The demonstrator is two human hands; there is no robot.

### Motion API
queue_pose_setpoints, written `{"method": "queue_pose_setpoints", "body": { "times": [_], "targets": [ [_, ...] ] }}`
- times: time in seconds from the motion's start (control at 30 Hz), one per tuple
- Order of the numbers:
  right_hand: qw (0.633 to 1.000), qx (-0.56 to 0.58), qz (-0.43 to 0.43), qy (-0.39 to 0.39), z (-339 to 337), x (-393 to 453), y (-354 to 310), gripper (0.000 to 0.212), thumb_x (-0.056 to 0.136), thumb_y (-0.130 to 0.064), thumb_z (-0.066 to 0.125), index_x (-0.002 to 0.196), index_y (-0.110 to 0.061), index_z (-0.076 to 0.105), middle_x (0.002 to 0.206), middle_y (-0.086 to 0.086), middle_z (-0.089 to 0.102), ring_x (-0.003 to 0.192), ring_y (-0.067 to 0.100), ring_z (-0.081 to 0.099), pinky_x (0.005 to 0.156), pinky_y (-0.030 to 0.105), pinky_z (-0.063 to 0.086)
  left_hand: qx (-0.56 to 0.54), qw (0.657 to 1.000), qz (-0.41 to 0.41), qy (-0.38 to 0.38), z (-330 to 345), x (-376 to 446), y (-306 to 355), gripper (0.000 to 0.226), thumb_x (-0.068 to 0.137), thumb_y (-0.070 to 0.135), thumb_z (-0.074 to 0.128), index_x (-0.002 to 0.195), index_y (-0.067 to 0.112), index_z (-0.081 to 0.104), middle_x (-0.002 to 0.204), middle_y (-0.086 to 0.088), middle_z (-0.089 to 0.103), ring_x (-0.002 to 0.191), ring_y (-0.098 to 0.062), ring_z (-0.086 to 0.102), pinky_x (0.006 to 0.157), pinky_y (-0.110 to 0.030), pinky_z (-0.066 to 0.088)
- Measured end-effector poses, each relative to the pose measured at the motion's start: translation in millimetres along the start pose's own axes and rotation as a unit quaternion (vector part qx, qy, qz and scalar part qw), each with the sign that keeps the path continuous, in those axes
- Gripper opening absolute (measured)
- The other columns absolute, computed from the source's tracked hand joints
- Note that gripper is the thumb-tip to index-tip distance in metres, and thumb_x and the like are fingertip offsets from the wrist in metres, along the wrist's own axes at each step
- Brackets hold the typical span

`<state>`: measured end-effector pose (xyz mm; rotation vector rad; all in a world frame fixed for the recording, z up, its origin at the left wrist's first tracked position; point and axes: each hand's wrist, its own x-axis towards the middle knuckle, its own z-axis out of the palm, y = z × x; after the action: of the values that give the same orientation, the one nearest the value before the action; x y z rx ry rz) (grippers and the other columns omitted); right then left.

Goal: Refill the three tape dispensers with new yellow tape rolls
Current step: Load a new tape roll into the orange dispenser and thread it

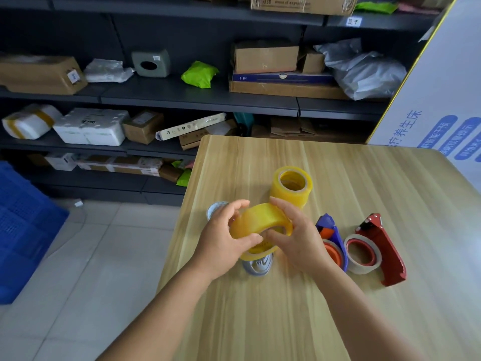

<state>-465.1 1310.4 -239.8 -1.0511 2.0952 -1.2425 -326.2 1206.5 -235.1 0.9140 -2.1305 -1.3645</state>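
Both hands hold one yellow tape roll (260, 221) tilted above the wooden table (338, 295). My left hand (223, 238) grips its left side and my right hand (294, 235) its right side. A grey-white dispenser (257, 264) lies partly hidden under the roll, and a pale round part (216, 208) shows behind my left hand. A stack of yellow rolls (291, 186) stands just beyond. A blue dispenser (331, 238) with an orange hub lies to the right. Further right, a red dispenser (377, 248) carries a nearly used-up roll.
The table's left edge (179, 217) runs close to my left hand, with tiled floor below. A blue crate (23, 230) stands on the floor at left. Dark shelves (182, 95) full of parcels fill the back, and a white printed board (442, 113) leans at right.
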Motion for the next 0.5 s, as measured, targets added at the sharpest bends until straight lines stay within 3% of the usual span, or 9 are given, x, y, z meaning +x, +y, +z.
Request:
{"method": "queue_pose_setpoints", "body": {
  "times": [0.17,0.33,0.43,0.5],
  "targets": [
    [1.000,0.011,0.010,0.008,5,-9,0,0.062,0.084,-0.015,0.072,0.138,-0.031,0.045,0.136,-0.011,0.049,0.120,0.003,0.047,0.078,-0.003,0.039,0.009,1.000,-0.027,0.002,1,-3,-2,0.046,0.067,0.035,0.082,0.106,0.033,0.058,0.101,0.009,0.062,0.093,-0.008,0.058,0.080,-0.026,0.052],
    [0.999,-0.049,0.003,0.018,13,-18,-3,0.069,0.084,-0.025,0.072,0.143,-0.027,0.036,0.140,-0.012,0.038,0.124,0.002,0.041,0.091,0.010,0.035,-0.013,0.994,-0.100,0.048,6,-9,-2,0.043,0.071,0.039,0.079,0.105,0.028,0.057,0.092,0.011,0.060,0.085,-0.005,0.058,0.077,-0.026,0.051],
    [0.998,-0.052,-0.038,0.014,23,-30,-6,0.056,0.082,-0.028,0.071,0.131,-0.024,0.046,0.127,-0.010,0.047,0.114,0.001,0.045,0.086,0.001,0.035,-0.021,0.985,-0.147,0.086,6,-7,-2,0.043,0.071,0.044,0.078,0.102,0.023,0.054,0.089,0.009,0.061,0.087,-0.013,0.062,0.080,-0.035,0.053],
    [0.997,-0.044,-0.054,-0.031,32,-39,-6,0.057,0.076,-0.028,0.073,0.128,-0.025,0.048,0.108,-0.011,0.058,0.100,0.001,0.054,0.083,0.009,0.042,-0.020,0.980,-0.166,0.106,7,-6,0,0.046,0.072,0.047,0.076,0.100,0.020,0.051,0.088,0.009,0.060,0.086,-0.013,0.062,0.080,-0.037,0.053]
  ]
}}
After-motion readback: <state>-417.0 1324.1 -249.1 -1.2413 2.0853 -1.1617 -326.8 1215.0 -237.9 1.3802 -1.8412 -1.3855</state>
